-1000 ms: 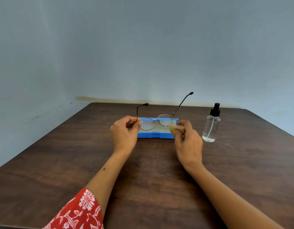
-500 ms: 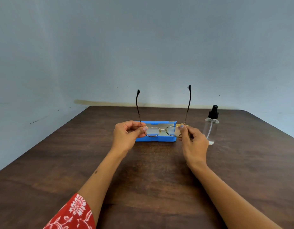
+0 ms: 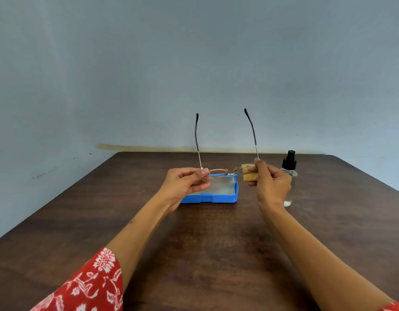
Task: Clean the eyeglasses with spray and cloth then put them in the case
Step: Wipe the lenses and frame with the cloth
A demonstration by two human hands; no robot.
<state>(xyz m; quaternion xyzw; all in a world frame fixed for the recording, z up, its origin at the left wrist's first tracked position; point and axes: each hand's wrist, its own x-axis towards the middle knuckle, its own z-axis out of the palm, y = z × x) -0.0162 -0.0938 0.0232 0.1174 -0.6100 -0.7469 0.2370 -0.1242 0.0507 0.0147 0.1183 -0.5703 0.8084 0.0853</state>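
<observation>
Thin metal-rimmed eyeglasses point(image 3: 225, 172) are held in the air above the open blue case point(image 3: 216, 197), lenses lying flat and both temples pointing up. My left hand point(image 3: 185, 184) pinches the left end of the frame. My right hand point(image 3: 270, 182) pinches the right end and also holds a small tan cloth point(image 3: 249, 175) under the right lens. The clear spray bottle point(image 3: 289, 173) with a black pump stands upright on the table just behind my right hand, partly hidden by it.
Everything sits on a dark brown wooden table point(image 3: 205, 243) pushed against a pale grey wall. The table's far edge runs just behind the case and bottle. A red patterned sleeve point(image 3: 88, 286) shows at the lower left.
The glasses have tipped from facing me with slanted temples to lying flat with temples straight up, and both hands have lifted them slightly. My right hand moved from wiping the lens to pinching the frame end.
</observation>
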